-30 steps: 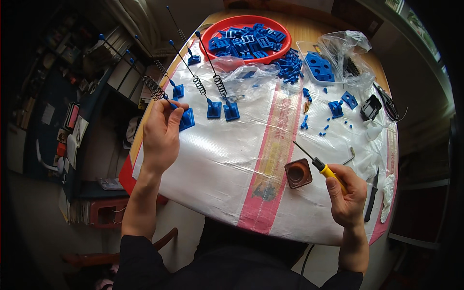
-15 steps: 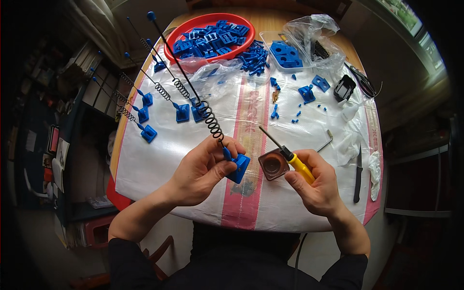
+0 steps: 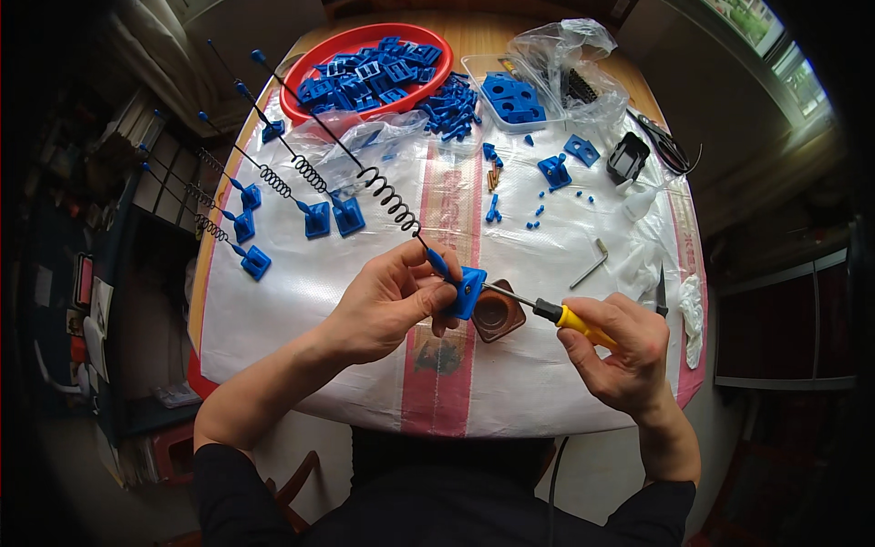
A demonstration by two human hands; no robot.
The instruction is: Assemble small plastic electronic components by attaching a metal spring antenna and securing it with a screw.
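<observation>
The small blue plastic block with a long black coiled-spring rod [image 3: 467, 290] sits above the near middle of the desk, held up in the air just left of a small brown square dish [image 3: 498, 314]. Its rod runs up and to the left, the coil passing over the white sheet toward the red bowl. The left hand [image 3: 387, 305] has its grip closed on this block: the thumb lies along the top near the rod's foot and the curled fingers press the block from below and behind, palm turned to the right. The left forearm comes in from the lower left, bent at the wrist.

The right hand [image 3: 620, 351] has its grip closed around the yellow handle of a screwdriver with a black collar [image 3: 556, 316]. The thin metal shaft lies nearly level, pointing left, and its tip meets the right face of the block. The right forearm rises from the lower right edge.

Farther out, on the white plastic sheet with a red stripe [image 3: 538, 374] covering the desk, stand several like blue blocks with spring rods [image 3: 319, 217] at the left. A round red bowl of blue parts [image 3: 365, 68] is at the far edge, and a bent metal hex key [image 3: 592, 263] lies to the right.
</observation>
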